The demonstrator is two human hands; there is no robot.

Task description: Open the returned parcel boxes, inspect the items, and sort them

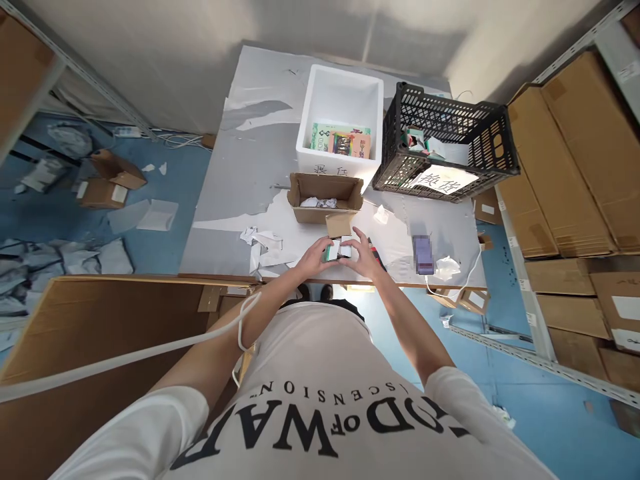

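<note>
Near the front edge of the table, my left hand (315,259) is closed on a small white and green box (333,251). Close beside it, my right hand (361,257) has its fingers and thumb around a small white piece (346,246); whether this belongs to the same box I cannot tell. A brown cardboard flap (339,225) lies just beyond the fingers. Behind it stands an open cardboard box (320,215) with crumpled white paper inside. A red and black object (377,257) is partly hidden by my right hand.
At the back are a white foam box (306,113) holding flat printed packs and a black plastic crate (450,180) with small boxes. A phone (423,255) with a white cable lies to the right. Torn paper (265,240) is at left; a large carton (125,320) stands left of me.
</note>
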